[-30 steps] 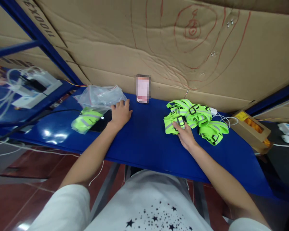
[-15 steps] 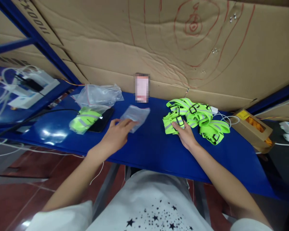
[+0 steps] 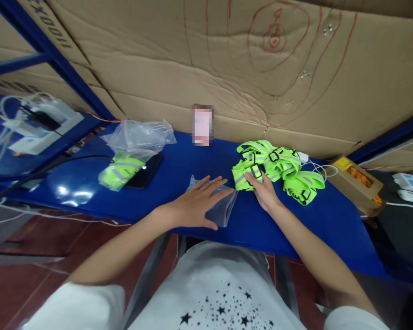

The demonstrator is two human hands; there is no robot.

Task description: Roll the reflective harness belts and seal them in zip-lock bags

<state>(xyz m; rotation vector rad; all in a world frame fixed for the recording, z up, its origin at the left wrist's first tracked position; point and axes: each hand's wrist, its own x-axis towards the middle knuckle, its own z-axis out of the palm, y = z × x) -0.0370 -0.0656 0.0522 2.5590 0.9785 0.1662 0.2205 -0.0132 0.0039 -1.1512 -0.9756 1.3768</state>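
My left hand [image 3: 199,204] is spread, palm down, over a clear zip bag [image 3: 222,213] on the blue table [image 3: 199,234]. Part of the bag is hidden under the fingers. My right hand [image 3: 264,190] grips a folded neon green reflective strap [image 3: 242,176] with a black buckle, the thumb on top. Behind and to the right of it lie more green straps [image 3: 284,162] and a rolled green strap [image 3: 303,187]. At the left, a bagged green strap [image 3: 122,170] rests partly on a dark phone [image 3: 146,172], below a heap of clear bags [image 3: 141,135].
A blurred pinkish card or screen [image 3: 202,126] leans on the cardboard wall [image 3: 141,55]. A cardboard box with orange contents [image 3: 358,183] sits at the right end. Power strips [image 3: 48,133] and cables lie at the far left; a white cable runs behind the straps.
The clear bag has moved right and toward me, and my left hand has gone with it, its fingers now spread. My right hand still holds the strap in nearly the same place.
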